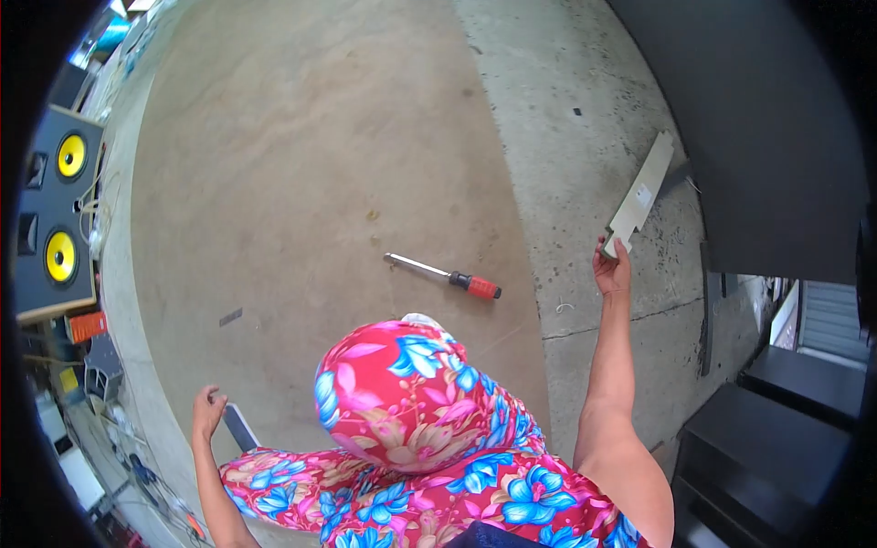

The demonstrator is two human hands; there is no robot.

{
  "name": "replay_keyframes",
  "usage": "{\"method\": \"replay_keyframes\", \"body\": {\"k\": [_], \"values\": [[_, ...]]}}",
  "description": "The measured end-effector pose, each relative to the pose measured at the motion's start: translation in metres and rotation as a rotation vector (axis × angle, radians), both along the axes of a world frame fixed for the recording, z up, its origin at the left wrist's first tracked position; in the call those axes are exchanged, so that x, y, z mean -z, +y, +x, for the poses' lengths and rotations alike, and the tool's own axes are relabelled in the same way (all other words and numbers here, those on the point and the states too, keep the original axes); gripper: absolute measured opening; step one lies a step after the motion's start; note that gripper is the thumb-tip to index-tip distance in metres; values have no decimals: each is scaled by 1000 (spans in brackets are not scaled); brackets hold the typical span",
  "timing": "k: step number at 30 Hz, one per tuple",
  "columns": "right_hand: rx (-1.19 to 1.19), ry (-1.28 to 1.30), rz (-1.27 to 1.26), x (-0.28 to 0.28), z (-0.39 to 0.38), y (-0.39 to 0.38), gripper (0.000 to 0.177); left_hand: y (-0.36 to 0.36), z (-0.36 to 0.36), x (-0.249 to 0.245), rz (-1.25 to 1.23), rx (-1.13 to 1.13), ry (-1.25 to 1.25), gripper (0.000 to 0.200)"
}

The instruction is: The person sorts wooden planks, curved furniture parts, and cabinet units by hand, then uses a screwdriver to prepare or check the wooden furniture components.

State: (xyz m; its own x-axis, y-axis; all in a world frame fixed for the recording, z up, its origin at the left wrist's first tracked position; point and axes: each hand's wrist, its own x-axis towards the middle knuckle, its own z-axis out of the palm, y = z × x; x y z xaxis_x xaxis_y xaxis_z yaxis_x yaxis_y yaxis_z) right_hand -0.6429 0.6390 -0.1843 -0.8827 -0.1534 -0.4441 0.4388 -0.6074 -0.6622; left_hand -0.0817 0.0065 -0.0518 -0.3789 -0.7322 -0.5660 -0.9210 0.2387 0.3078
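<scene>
My right hand (614,267), stretched out to the right, is closed on the near end of a long, flat, pale strip (641,190). The strip has notched ends and a small white label, and it slants up and away over the concrete. At the lower left my left hand (208,411) hangs with loosely bent fingers and nothing visible in it. Just right of it is a narrow dark piece with a pale edge (242,427), partly hidden by my clothing. A screwdriver (468,281) with a red and black handle lies on the brown floor sheet in front of my knee.
Brown sheet (301,155) covers the middle of the floor, with bare concrete (548,110) to its right. A speaker box (57,215) with yellow cones stands at the left among cables and clutter. A large dark panel (767,137) and black boxes (758,438) border the right.
</scene>
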Motion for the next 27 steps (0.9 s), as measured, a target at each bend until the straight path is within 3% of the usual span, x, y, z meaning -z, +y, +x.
{"method": "replay_keyframes", "body": {"k": [2, 6, 10, 14, 17, 19, 22, 27], "values": [[33, 77, 10, -13, -14, -26, 29, 7, -6, -9, 39, -43, 27, 42], [54, 176, -49, -65, -17, -84, 37, 18, -16, -22, -80, 136, 47, 43], [-209, 290, -237, -122, -3, -153, 43, 56, -70, -60, -97, 177, 40, 47], [-324, 218, -462, -211, 32, -248, 48, 84, -91, -51, -85, 323, 212, 49], [-577, 136, -650, -255, 67, -327, 50, 100, -97, -38, 0, 414, 267, 52], [-721, 77, -684, -277, 97, -380, 50, 110, -88, -35, -14, 383, 141, 50], [-1021, 67, -716, -281, 158, -422, 47, 121, -51, -25, -16, 296, 42, 49], [-1038, -4, -339, -244, 229, -476, 40, 121, -30, -39, -151, 172, 119, 47]]}}
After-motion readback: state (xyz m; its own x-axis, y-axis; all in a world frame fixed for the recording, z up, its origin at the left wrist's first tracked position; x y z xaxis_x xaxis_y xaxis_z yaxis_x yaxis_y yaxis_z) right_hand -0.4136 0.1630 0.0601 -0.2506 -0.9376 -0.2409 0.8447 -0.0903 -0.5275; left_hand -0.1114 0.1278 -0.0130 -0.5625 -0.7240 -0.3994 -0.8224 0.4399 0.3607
